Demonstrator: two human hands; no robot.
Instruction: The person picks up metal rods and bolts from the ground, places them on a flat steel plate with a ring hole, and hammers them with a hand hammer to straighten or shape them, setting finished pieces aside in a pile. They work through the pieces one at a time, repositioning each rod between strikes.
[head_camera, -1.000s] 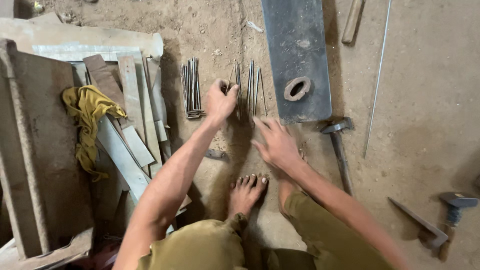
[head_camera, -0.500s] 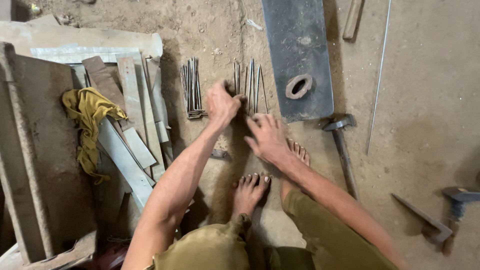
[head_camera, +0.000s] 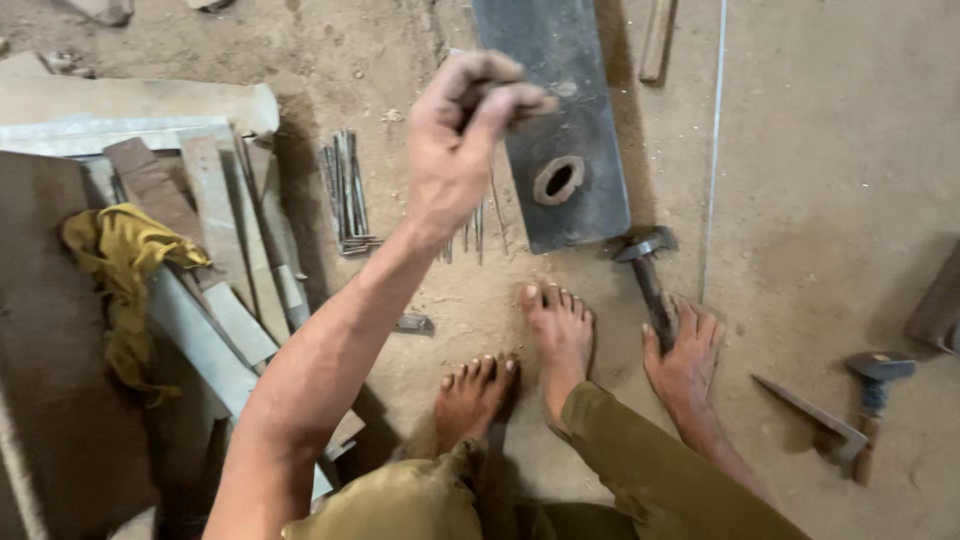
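Dirt floor: hands, left (head_camera: 465, 140) pinching thin rusty rods (head_camera: 480, 215), right (head_camera: 685, 365) gripping hammer (head_camera: 648, 275).

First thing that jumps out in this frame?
The raised left hand, fingers pinched shut on something thin, too hidden to identify, fills the centre. Below, the right hand grips a hammer handle on the dirt floor, beside a dark metal plate with a ring on it.
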